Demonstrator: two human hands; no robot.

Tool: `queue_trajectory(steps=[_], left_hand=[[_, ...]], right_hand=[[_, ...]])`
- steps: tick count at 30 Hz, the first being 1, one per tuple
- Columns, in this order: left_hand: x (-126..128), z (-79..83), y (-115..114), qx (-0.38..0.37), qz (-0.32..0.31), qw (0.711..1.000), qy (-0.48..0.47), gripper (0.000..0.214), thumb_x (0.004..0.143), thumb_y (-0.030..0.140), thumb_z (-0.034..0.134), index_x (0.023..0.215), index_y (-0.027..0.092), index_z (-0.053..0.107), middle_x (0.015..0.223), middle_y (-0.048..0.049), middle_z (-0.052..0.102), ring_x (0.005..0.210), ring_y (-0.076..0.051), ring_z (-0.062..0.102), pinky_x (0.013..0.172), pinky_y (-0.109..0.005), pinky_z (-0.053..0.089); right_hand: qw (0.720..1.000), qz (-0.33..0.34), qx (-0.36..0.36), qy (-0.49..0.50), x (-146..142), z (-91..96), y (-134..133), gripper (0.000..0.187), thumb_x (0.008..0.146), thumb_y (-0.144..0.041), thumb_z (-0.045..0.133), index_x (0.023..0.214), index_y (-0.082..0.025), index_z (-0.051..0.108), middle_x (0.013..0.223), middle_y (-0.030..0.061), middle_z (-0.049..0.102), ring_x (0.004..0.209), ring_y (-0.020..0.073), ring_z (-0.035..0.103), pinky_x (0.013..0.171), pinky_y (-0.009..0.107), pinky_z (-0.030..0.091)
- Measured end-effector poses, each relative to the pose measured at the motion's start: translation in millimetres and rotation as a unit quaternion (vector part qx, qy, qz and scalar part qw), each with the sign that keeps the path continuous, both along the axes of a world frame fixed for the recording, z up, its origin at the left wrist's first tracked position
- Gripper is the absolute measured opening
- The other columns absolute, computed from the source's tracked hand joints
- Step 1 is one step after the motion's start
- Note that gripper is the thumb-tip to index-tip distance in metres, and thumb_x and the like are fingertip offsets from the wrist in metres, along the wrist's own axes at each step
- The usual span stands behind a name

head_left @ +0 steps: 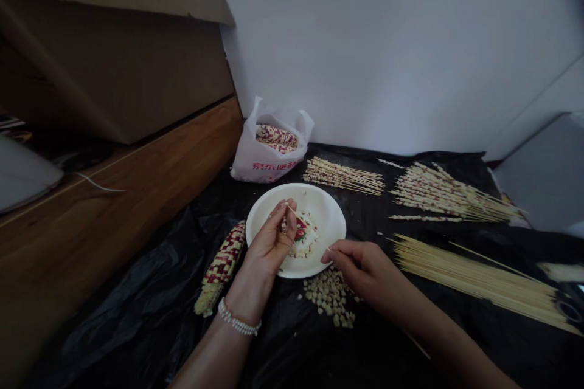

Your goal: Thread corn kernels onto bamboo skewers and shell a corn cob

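Note:
Above a white bowl, my left hand is closed, thumb and index finger pinched together, with small corn kernels partly hidden in its curled fingers. A thin pale bamboo skewer shows at those fingertips and slants down toward my right hand. That hand pinches the skewer at the bowl's right rim; its tail end seems to emerge below my right forearm. Loose red and white kernels lie in the bowl, over a red and green printed pattern.
A partly stripped corn cob lies left of the bowl. Pale kernels are heaped in front. Behind stands a plastic bag of cobs. Kernel-threaded skewers and another such pile lie right, above bare skewers, on black plastic sheeting.

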State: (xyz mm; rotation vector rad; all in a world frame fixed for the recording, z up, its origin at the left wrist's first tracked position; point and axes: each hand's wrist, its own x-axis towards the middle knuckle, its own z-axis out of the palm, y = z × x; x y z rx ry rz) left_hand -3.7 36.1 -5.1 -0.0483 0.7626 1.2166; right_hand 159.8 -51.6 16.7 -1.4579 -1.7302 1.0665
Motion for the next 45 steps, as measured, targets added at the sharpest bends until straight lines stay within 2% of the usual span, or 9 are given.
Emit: queue_trajectory(steps=[7, 13, 18, 22, 29, 37, 42, 45], left_hand=[[1, -2.6, 0, 0.013, -0.013, 1.000, 0.006, 0.026, 0.086, 0.005, 0.056, 0.111, 0.010, 0.064, 0.088, -0.0072, 0.071, 0.072, -0.010, 0.068, 0.062, -0.015, 0.057], [2, -1.8, -2, 0.022, -0.008, 1.000, 0.003, 0.016, 0.086, 0.003, 0.056, 0.097, 0.008, 0.065, 0.088, -0.0075, 0.071, 0.076, -0.013, 0.070, 0.061, -0.017, 0.058], [1, 1.9, -3, 0.015, -0.041, 0.998, -0.035, 0.015, 0.090, 0.013, 0.054, 0.100, 0.011, 0.065, 0.085, -0.0058, 0.071, 0.073, -0.012, 0.069, 0.059, -0.019, 0.057], [1, 3.1, -3, 0.001, -0.047, 0.998, -0.038, 0.014, 0.088, 0.012, 0.056, 0.099, 0.010, 0.065, 0.082, -0.0052, 0.071, 0.072, -0.012, 0.069, 0.059, -0.018, 0.056], [1, 2.5, -3, 0.011, -0.062, 0.997, -0.044, 0.013, 0.088, 0.010, 0.056, 0.097, 0.011, 0.066, 0.084, -0.0052, 0.072, 0.074, -0.013, 0.070, 0.061, -0.020, 0.056], [1, 4.5, -7, 0.025, -0.116, 0.993, -0.027, 0.014, 0.087, 0.011, 0.059, 0.098, 0.014, 0.067, 0.084, -0.0034, 0.073, 0.072, -0.013, 0.070, 0.060, -0.022, 0.056], [9, 3.4, -16, 0.046, -0.191, 0.980, -0.024, 0.014, 0.086, 0.010, 0.059, 0.097, 0.012, 0.067, 0.089, -0.0065, 0.073, 0.079, -0.015, 0.070, 0.063, -0.022, 0.056], [12, 4.1, -19, 0.057, -0.212, 0.976, -0.014, 0.014, 0.087, 0.012, 0.058, 0.098, 0.010, 0.067, 0.092, -0.0079, 0.072, 0.084, -0.016, 0.070, 0.067, -0.023, 0.056]], right_hand=[[1.000, 0.003, 0.013, 0.008, -4, -1.2, -1, 0.028, 0.091, -0.024, 0.045, 0.070, -0.018, 0.064, 0.064, 0.0012, 0.059, 0.064, 0.0165, 0.050, 0.060, 0.028, 0.038], [1.000, 0.000, 0.020, 0.008, -5, -2.4, -2, 0.029, 0.092, -0.025, 0.044, 0.071, -0.017, 0.064, 0.064, 0.0016, 0.060, 0.063, 0.0165, 0.050, 0.060, 0.028, 0.038], [1.000, 0.009, 0.021, 0.010, -6, -3.7, 0, 0.030, 0.091, -0.025, 0.046, 0.068, -0.018, 0.062, 0.060, -0.0009, 0.055, 0.059, 0.0150, 0.046, 0.057, 0.027, 0.036], [1.000, 0.007, 0.023, 0.012, -6, -3.9, 0, 0.030, 0.091, -0.026, 0.046, 0.068, -0.018, 0.062, 0.059, -0.0013, 0.053, 0.058, 0.0147, 0.044, 0.056, 0.027, 0.035], [0.999, 0.000, 0.030, 0.016, -6, -3.5, -2, 0.029, 0.091, -0.025, 0.045, 0.072, -0.017, 0.065, 0.064, 0.0011, 0.060, 0.061, 0.0156, 0.050, 0.058, 0.027, 0.038], [0.998, -0.011, 0.059, 0.014, -7, -5.7, -3, 0.027, 0.092, -0.024, 0.045, 0.074, -0.018, 0.064, 0.064, 0.0002, 0.061, 0.060, 0.0152, 0.051, 0.057, 0.027, 0.037], [0.996, -0.024, 0.081, 0.004, -7, -10.5, -2, 0.028, 0.093, -0.024, 0.044, 0.068, -0.019, 0.056, 0.059, -0.0023, 0.053, 0.055, 0.0135, 0.045, 0.054, 0.026, 0.034], [0.996, -0.026, 0.091, 0.001, -6, -11.4, 0, 0.028, 0.093, -0.024, 0.043, 0.067, -0.019, 0.053, 0.060, -0.0032, 0.050, 0.055, 0.0130, 0.042, 0.054, 0.026, 0.033]])
